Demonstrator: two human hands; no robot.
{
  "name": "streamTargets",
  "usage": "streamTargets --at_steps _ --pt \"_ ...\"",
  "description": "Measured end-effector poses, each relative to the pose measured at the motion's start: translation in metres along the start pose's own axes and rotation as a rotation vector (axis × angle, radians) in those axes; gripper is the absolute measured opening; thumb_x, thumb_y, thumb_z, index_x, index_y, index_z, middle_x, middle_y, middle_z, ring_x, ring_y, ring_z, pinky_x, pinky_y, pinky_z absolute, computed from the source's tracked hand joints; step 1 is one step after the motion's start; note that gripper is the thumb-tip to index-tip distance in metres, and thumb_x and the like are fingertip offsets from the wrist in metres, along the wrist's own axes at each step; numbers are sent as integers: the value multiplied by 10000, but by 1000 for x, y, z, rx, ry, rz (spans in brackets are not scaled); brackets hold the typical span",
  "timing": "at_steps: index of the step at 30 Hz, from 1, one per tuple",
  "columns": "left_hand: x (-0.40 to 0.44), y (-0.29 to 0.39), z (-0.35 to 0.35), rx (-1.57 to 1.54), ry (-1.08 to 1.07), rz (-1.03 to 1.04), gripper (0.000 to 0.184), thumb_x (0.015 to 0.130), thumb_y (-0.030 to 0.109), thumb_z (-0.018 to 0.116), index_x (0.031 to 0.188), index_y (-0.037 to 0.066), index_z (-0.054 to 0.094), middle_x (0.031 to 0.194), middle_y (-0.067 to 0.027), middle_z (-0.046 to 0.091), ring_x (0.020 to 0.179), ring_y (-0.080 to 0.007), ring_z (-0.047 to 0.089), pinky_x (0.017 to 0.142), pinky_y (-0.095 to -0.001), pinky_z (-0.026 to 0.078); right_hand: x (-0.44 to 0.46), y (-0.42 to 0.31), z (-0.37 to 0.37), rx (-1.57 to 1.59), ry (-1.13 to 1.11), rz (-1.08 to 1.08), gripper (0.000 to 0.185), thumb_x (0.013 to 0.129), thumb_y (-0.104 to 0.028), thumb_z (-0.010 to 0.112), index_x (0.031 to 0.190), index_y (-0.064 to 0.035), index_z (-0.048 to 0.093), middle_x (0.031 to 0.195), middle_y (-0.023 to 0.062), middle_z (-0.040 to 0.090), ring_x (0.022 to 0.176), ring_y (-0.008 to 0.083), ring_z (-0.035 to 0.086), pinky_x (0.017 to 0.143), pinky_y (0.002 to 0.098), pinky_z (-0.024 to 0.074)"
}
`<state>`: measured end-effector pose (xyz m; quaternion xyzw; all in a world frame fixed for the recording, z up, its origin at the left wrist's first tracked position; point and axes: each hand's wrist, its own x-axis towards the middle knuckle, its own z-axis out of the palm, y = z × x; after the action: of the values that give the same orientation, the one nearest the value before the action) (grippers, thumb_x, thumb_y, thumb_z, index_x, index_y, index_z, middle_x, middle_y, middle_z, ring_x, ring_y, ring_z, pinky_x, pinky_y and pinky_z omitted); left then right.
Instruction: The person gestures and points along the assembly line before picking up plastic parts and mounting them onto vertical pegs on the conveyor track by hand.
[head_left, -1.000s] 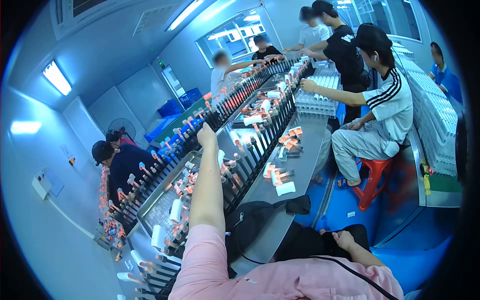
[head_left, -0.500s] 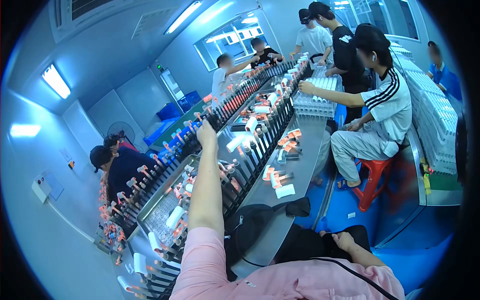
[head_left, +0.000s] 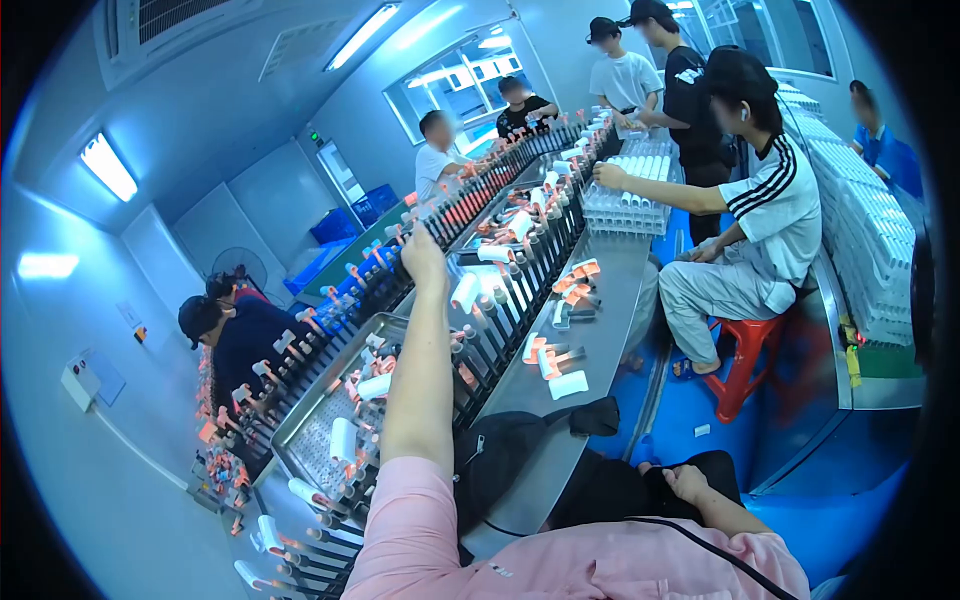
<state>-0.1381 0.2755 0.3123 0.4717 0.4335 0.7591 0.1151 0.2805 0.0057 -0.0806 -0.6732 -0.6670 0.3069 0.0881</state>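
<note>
My left hand [head_left: 425, 258] reaches out over the far row of black posts [head_left: 375, 283], its fingers closed at a post top. What they pinch is too small to make out. Orange and pale pieces cap many of these posts. Under my forearm runs a nearer row of posts [head_left: 508, 312], some carrying white pieces [head_left: 466, 292]. Left of the forearm, a perforated metal tray [head_left: 312, 437] holds orange and white parts. My right hand [head_left: 687, 483] rests on my dark-clothed lap with curled fingers and nothing visible in them.
Loose orange, black and white pieces [head_left: 568, 384] lie on the steel table edge [head_left: 520, 385]. A dark bag [head_left: 500, 460] sits by my left arm. A seated co-worker [head_left: 775, 215] touches stacked clear trays [head_left: 628, 213]. Other people stand around the line.
White pieces on the near posts have shifted down and left. My left hand has moved slightly right and stays closed. A far co-worker in white has drawn an outstretched arm back.
</note>
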Motion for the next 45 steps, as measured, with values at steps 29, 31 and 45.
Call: streamTargets --at_steps 29,31,45 --pt "-6 28 -2 6 -36 -103 477 924 346 424 634 -11 553 525 3 450 489 -117 423 510 -293 339 7 5 7 68 26 -11 468 869 -436 437 755 -41 661 764 224 618 796 388 597 726 455 468" --pt "-16 3 -1 88 41 -20 496 922 349 410 683 -47 586 535 -57 520 519 -187 496 558 -340 386 8 6 8 52 9 9 468 872 -442 425 780 -52 667 794 215 624 818 379 599 745 449 469" --pt "1 -21 -9 455 -77 19 463 908 329 392 756 -54 604 643 -170 599 649 -270 593 632 -388 423 2 3 1 114 80 -22 486 867 -418 447 686 -7 635 707 243 596 740 403 594 682 458 465"
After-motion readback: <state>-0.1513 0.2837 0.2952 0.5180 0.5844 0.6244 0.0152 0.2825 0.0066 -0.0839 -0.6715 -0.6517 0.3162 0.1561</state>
